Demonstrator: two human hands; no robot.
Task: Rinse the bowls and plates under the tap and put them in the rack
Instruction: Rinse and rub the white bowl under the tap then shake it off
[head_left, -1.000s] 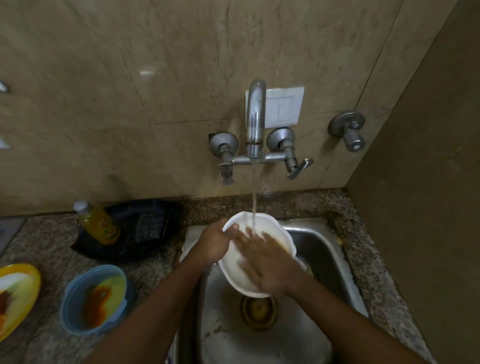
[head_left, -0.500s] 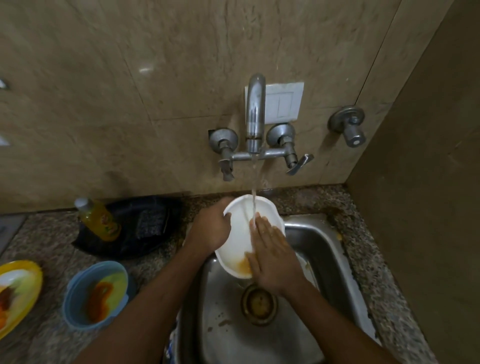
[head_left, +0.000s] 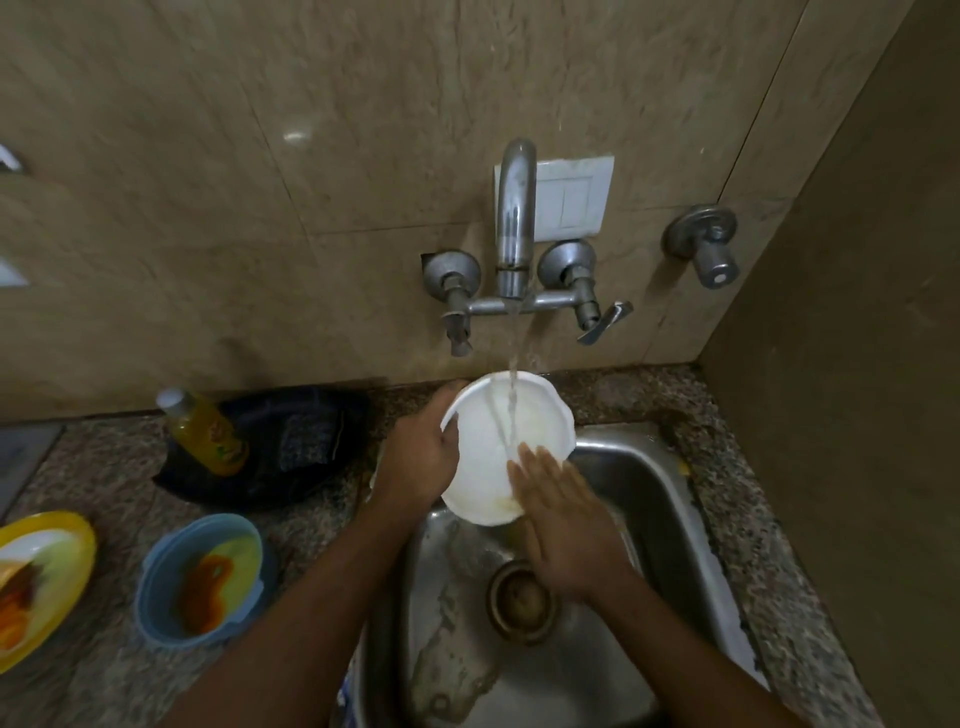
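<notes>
Hands: left hand (head_left: 423, 457) grips one white bowl (head_left: 498, 441); right hand (head_left: 563, 525) flat inside.

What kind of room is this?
Most likely a kitchen: a steel sink set in a stone counter, a running wall tap, and dirty dishes like the blue bowl waiting.

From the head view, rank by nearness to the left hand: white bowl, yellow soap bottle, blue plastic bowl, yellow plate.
1. White bowl: gripped by the left hand.
2. Yellow soap bottle: counter, leftward.
3. Blue plastic bowl: nearer the counter's front.
4. Yellow plate: far left edge.
</notes>
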